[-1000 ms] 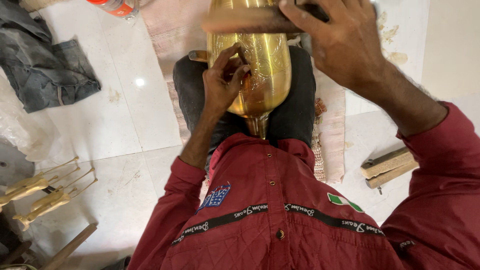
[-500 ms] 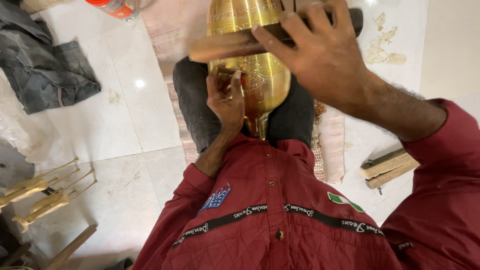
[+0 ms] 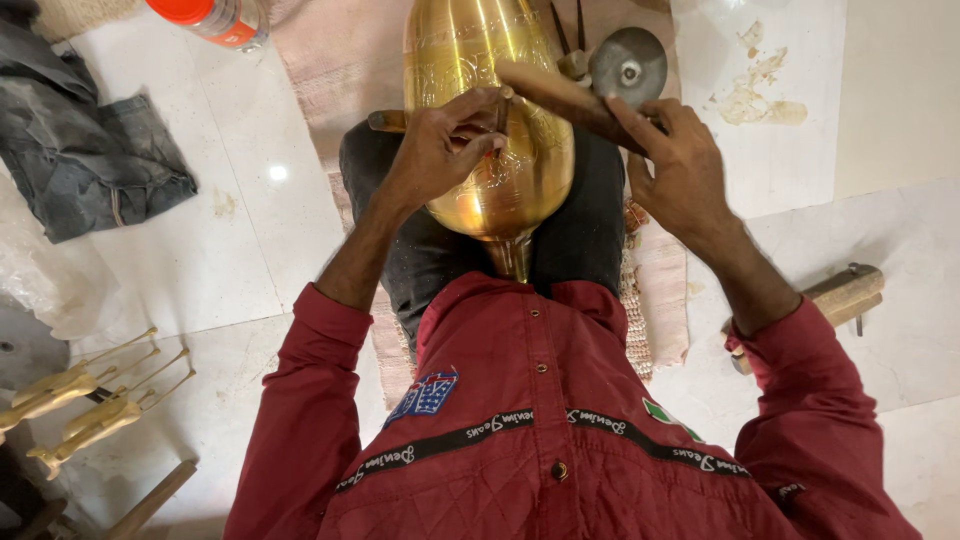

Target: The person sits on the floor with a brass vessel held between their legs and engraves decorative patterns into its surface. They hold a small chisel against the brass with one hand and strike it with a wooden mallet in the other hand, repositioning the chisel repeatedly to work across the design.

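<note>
Sitting on a pinkish mat (image 3: 330, 60) over pale floor tiles (image 3: 200, 250), resting a large brass vessel (image 3: 490, 120) lengthwise on the lap, narrow neck pointing toward the body. Left hand (image 3: 435, 150) lying bent-wristed across the vessel's belly, fingers curled together and pinching a thin dark punch (image 3: 503, 108) upright against the engraved metal. Right hand (image 3: 680, 170) reaching in from the side, forearm angled inward, fingers wrapped around the near end of a wooden mallet (image 3: 560, 95), its far end lying over the top of the punch. Both red sleeves (image 3: 310, 400) spreading wide at the elbows.

Leaving open tile on the left between the lap and a crumpled grey cloth (image 3: 80, 160). Crowding the near-left corner: brass fittings (image 3: 90, 400) on the floor. Lying just past the mallet, a round grey disc (image 3: 628, 65); well off to the right, a wooden block (image 3: 845, 295) near the right elbow. Standing at the top edge, a red-capped bottle (image 3: 210, 18), partly cut off.
</note>
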